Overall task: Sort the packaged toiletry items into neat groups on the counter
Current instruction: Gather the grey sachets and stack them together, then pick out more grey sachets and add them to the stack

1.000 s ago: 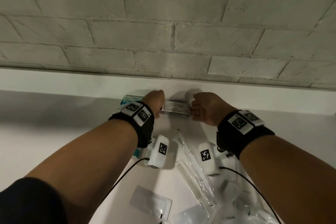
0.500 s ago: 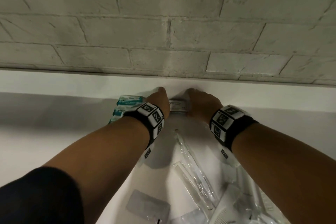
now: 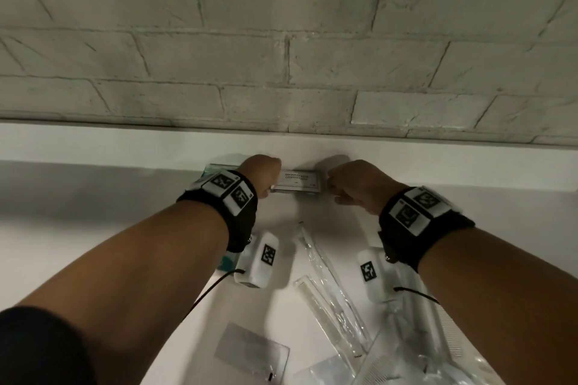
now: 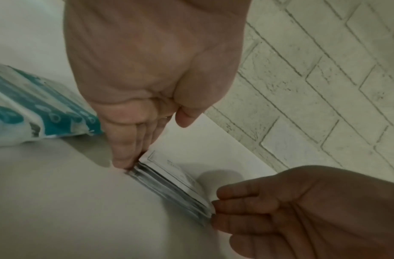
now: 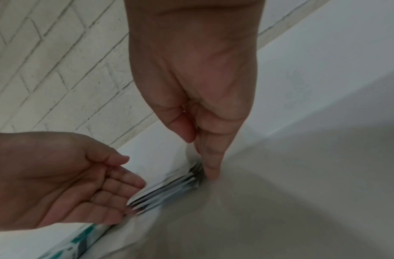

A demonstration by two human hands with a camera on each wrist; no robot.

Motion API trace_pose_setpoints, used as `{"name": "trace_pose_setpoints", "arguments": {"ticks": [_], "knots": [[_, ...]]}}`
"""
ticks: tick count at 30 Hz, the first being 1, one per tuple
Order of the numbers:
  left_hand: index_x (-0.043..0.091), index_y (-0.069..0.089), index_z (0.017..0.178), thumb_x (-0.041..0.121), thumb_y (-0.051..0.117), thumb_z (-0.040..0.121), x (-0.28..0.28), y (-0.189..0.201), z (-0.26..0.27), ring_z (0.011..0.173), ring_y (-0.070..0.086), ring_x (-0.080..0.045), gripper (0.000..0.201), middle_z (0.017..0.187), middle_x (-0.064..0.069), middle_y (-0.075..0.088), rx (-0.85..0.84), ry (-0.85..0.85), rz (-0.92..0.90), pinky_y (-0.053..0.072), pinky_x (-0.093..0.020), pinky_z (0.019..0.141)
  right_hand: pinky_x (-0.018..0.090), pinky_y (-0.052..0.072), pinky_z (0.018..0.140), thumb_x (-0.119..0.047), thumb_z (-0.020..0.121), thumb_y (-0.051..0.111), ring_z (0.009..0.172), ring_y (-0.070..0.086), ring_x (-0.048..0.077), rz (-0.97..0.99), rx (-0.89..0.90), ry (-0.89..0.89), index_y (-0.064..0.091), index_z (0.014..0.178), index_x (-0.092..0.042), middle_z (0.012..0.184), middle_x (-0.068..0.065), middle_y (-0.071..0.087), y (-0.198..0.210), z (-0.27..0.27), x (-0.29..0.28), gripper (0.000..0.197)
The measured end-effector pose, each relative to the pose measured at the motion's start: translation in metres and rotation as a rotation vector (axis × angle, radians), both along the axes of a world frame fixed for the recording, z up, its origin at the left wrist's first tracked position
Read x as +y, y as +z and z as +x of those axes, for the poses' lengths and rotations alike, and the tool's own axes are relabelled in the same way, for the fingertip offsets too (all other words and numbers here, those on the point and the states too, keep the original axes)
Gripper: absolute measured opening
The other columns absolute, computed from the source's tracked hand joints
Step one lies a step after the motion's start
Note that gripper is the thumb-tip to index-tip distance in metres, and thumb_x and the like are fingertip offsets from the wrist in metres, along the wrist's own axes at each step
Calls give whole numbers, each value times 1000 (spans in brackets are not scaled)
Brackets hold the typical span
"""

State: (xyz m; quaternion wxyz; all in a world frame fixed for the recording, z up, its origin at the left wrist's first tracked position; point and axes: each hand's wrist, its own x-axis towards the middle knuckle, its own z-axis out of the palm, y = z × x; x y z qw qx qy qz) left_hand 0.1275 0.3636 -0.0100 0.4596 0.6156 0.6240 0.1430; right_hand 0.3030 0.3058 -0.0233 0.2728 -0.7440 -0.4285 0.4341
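A stack of silver shampoo sachets [image 3: 297, 183] lies at the back of the white counter [image 3: 78, 244], against the low ledge. My left hand [image 4: 133, 150] presses straight fingers against the stack's left end. My right hand [image 5: 204, 154] touches the right end with its fingers [image 4: 235, 205] held straight. Neither hand curls round the stack [image 4: 169, 180]; it sits squeezed between the fingertips. Teal-and-white packets [image 4: 36, 108] lie just left of the stack, partly hidden behind my left wrist in the head view.
Clear-wrapped long items [image 3: 328, 291] and combs [image 3: 450, 334] lie loose on the counter near me, at the centre and right. A flat grey sachet [image 3: 250, 350] lies at the front. A brick wall [image 3: 281, 40] rises behind the ledge [image 3: 125, 147].
Half a second ago both hands were pressed closer together over the stack. They have drawn slightly apart, and the printed top of the stack shows again.
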Motion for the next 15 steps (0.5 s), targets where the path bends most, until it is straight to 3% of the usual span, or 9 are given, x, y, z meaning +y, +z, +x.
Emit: {"name": "trace_pose_setpoints", "arguments": {"ticks": [2,4,6,9,11,13,15], "knots": [[-3,45,136,19,39,99,0,0,0,127,50,-36,43,141,-23,47,-103,64,-52,47,-32,75,29,54,81,-11,94,51,91,62,17,10,155,-55,53,131,-4,133,18,56,-9,-2,4,38],[-3,43,138,16,38,99,-2,1,1,128,49,-37,43,142,-23,46,-113,72,-71,46,-34,79,29,53,76,-11,94,50,108,63,25,-18,124,-35,53,131,-2,133,19,56,-10,-4,7,38],[-4,42,137,16,37,99,-4,4,0,128,49,-37,43,142,-24,46,-110,55,-77,47,-38,86,33,53,83,-12,94,50,119,58,30,-39,125,-35,53,131,-3,133,17,56,-2,-8,4,38],[-3,47,133,23,40,100,-14,13,-3,125,52,-36,43,138,-23,50,-39,15,-19,47,-39,94,42,50,96,-11,94,51,124,53,32,-64,44,5,50,132,-4,137,16,52,10,-4,-8,38],[1,49,133,29,45,98,-27,24,-6,122,53,-34,45,135,-18,53,93,-56,99,47,-38,97,46,50,96,-13,94,53,125,53,32,-118,-27,88,51,133,-8,138,13,51,21,-4,-25,39],[10,53,128,33,52,94,-46,37,-13,116,58,-29,42,129,-12,58,110,-121,250,49,-41,97,40,52,91,-22,94,57,121,54,29,-133,-188,248,53,133,-16,138,7,51,31,-13,-45,40],[17,64,105,29,57,90,-76,47,-26,99,64,-24,20,107,-4,67,64,-253,354,53,-37,85,29,43,92,-27,93,57,116,54,21,-82,-346,476,54,133,-19,139,6,51,35,-26,-75,41]]}}
